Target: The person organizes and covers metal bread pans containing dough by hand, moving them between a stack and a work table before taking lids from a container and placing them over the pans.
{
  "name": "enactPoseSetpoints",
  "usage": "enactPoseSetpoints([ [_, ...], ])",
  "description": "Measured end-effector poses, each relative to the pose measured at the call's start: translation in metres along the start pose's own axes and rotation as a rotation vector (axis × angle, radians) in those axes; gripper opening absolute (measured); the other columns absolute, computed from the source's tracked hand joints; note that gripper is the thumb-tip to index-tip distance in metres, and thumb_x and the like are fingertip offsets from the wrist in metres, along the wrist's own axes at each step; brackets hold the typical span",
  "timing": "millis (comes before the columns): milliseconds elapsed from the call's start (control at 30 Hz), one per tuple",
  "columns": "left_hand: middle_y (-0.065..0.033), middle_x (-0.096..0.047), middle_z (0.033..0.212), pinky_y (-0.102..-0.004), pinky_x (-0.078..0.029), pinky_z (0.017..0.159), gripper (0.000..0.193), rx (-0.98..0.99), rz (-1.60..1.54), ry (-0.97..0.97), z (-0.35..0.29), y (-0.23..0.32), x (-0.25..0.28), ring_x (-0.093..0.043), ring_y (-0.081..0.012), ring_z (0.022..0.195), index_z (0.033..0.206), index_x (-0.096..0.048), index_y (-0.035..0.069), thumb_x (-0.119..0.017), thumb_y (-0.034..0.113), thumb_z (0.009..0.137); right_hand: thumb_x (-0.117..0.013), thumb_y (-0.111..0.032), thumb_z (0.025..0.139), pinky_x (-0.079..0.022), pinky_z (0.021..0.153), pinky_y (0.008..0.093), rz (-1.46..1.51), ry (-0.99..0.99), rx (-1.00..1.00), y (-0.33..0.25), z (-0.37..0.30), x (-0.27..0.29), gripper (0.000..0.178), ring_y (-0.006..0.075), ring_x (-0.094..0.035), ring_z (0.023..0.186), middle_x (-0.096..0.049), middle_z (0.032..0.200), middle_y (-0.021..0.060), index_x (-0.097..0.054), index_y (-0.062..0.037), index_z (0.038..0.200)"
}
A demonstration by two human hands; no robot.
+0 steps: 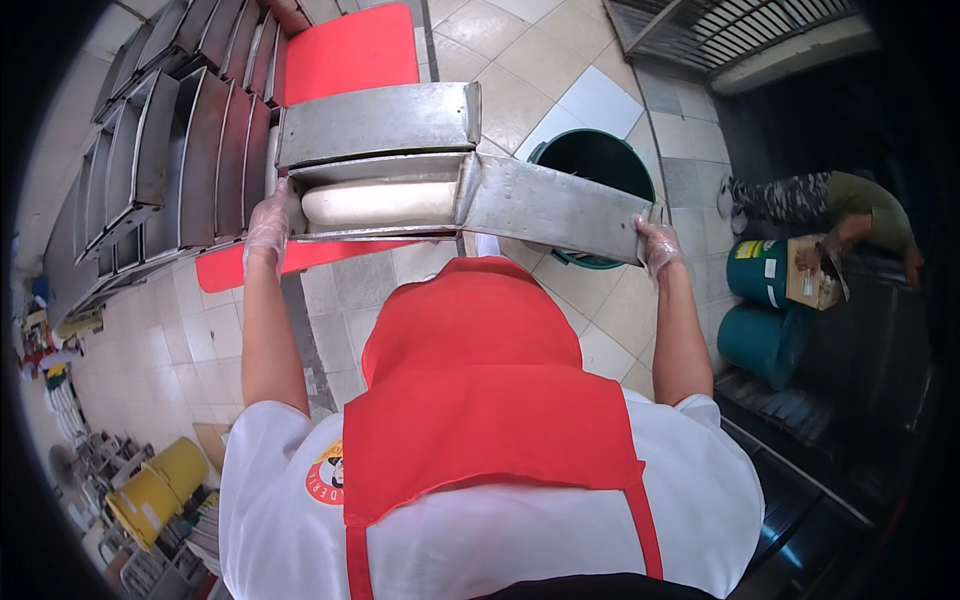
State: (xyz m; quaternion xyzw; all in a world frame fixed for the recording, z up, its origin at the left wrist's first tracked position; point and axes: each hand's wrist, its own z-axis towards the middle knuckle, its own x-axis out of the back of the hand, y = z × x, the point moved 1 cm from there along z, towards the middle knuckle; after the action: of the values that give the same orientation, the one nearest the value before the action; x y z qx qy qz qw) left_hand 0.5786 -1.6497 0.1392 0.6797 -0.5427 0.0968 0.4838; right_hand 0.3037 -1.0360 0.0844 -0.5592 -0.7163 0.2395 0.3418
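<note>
A long metal loaf pan [380, 236] lies before me with a pale, smooth log of dough [380, 203] inside it. My left hand [267, 228], in a clear plastic glove, grips the pan's left end. At the pan's right end, a flat metal lid [560, 205] slants off to the right, its left edge meeting the pan's rim. My right hand [658, 247], also gloved, is closed round the lid's far right end. Just beyond the open pan sits a second metal pan [380, 118], covered on top.
Several metal pans [150, 160] are stacked on the left. Part of a red tabletop [350, 50] shows behind them. A dark green bin [570, 140] stands on the tiled floor beneath the lid. At far right another person [870, 210] handles a box over a green drum [757, 272].
</note>
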Motion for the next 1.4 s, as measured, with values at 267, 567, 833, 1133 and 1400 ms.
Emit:
enactPoseSetpoints([
  [267, -0.0137, -0.059, 0.139, -0.0346, -0.033, 0.113, 0.072, 0.030, -0.432, -0.081, -0.004, -0.006, -0.008, -0.053, -0.0238, 0.129, 0.138, -0.054, -0.006, -0.052, 0.055, 0.101, -0.079, -0.024, 0.086, -0.053, 0.090, 0.0459, 0.039, -0.331, -0.045, -0.026, 0.056, -0.011, 0.048, 0.0302, -0.067, 0.096, -0.069, 0.108, 0.0169, -0.063, 0.0069, 0.120],
  [567, -0.0316, -0.063, 0.123, -0.0528, -0.044, 0.102, 0.066, -0.154, 0.327, 0.492, 0.040, -0.043, -0.044, -0.058, -0.0470, 0.117, 0.118, -0.066, -0.004, -0.027, 0.047, 0.106, -0.084, -0.024, 0.081, -0.054, 0.082, 0.0402, -0.225, -0.310, 0.075, -0.066, 0.096, -0.026, 0.053, 0.0275, -0.067, 0.092, -0.069, 0.108, 0.0170, -0.063, 0.0074, 0.118],
  [833, -0.0278, -0.065, 0.120, -0.0524, -0.046, 0.099, 0.063, -0.195, 0.287, 0.507, 0.033, -0.038, -0.050, -0.060, -0.0458, 0.114, 0.118, -0.067, 0.000, -0.027, 0.046, 0.106, -0.086, -0.031, 0.078, -0.055, 0.083, 0.0397, -0.439, -0.187, 0.116, -0.093, 0.100, -0.021, 0.073, 0.0286, -0.069, 0.095, -0.067, 0.113, 0.0214, -0.054, 0.0114, 0.129],
  [1133, -0.0218, -0.066, 0.125, -0.0501, -0.046, 0.100, 0.051, -0.178, 0.314, 0.470, 0.038, -0.022, -0.042, -0.060, -0.0427, 0.117, 0.127, -0.067, 0.010, -0.035, 0.044, 0.104, -0.084, -0.034, 0.081, -0.055, 0.081, 0.0371, -0.363, -0.197, 0.181, -0.075, 0.050, -0.031, 0.057, 0.0227, -0.066, 0.090, -0.069, 0.105, 0.0128, -0.064, 0.0038, 0.119],
  [1400, -0.0192, -0.065, 0.129, -0.0487, -0.044, 0.104, 0.052, -0.119, 0.293, 0.350, 0.046, -0.009, -0.036, -0.058, -0.0404, 0.122, 0.130, -0.065, 0.014, -0.032, 0.045, 0.104, -0.086, -0.029, 0.079, -0.055, 0.088, 0.0396, -0.340, -0.094, 0.205, -0.022, 0.073, -0.009, 0.066, 0.0269, -0.067, 0.096, -0.068, 0.110, 0.0154, -0.057, 0.0070, 0.126],
])
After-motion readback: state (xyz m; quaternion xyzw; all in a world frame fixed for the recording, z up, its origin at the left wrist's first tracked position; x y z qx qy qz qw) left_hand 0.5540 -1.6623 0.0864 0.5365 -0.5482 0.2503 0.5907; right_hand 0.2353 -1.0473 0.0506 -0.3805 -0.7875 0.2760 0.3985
